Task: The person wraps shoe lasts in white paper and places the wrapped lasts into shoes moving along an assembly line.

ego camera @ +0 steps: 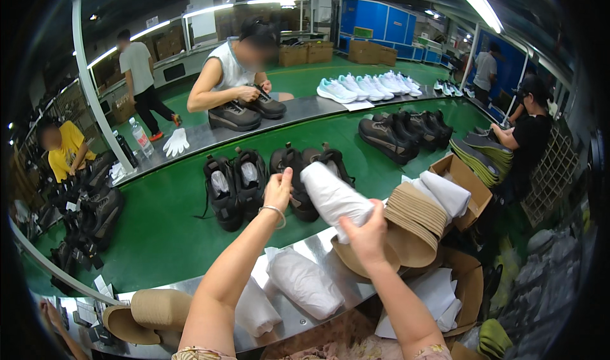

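My right hand (pixel 369 231) grips a white paper-wrapped bundle (pixel 333 198) by its lower end, its other end pointing up and left. My left hand (pixel 279 188) is raised just left of the bundle, fingers curled and thumb up; whether it holds anything cannot be told. Beyond both hands, dark lace-up shoes (pixel 221 193) stand in a row on the green conveyor belt (pixel 162 217), some with pale stuffing inside. Two more white wrapped bundles (pixel 305 281) lie on the metal ledge nearest me. Nested brown cardboard shoe inserts (pixel 414 217) are stacked beside my right hand.
Across the belt, a person (pixel 233 74) handles dark shoes on a metal ledge (pixel 190 145). White sneakers (pixel 362 87) stand farther along it. An open cardboard box (pixel 476 193) and green-edged insoles (pixel 486 155) are at right. More cardboard inserts (pixel 159 312) lie at lower left.
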The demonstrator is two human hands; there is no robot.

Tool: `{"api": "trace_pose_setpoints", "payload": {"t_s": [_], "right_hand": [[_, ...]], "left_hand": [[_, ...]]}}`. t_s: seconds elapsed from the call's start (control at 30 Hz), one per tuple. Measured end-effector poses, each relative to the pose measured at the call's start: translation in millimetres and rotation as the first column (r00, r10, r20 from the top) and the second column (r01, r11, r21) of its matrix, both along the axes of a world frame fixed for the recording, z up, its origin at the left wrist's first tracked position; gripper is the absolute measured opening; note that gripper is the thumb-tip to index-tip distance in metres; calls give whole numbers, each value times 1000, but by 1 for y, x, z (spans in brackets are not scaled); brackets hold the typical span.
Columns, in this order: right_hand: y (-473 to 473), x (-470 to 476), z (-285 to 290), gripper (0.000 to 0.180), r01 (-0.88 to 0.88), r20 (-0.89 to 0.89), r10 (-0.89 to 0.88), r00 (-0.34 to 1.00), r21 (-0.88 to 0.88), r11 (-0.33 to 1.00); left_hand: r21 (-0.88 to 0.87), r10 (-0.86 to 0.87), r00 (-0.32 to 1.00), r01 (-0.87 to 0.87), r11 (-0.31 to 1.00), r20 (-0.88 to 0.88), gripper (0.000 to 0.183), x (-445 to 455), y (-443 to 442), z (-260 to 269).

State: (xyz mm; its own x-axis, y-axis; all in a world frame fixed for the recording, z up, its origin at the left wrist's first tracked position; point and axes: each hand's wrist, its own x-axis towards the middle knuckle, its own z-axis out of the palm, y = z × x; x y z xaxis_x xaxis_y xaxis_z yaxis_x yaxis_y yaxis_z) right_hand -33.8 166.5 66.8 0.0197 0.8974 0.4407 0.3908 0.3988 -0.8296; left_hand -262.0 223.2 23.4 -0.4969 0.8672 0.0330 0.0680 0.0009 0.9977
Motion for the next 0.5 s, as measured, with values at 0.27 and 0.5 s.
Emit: {"api": "trace_pose_setpoints", "payload": {"t_s": [0.27,0.5], "right_hand": [[54,-22,4,52,-131,407,11,913,268,954],[94,-79,34,42,-217,705,192,682,-56,975]], "left_hand": [[-288,26,703,-325,901,-711,46,5,57,-32],[-180,33,634,-269,946,-773,27,-69,82,13]]}}
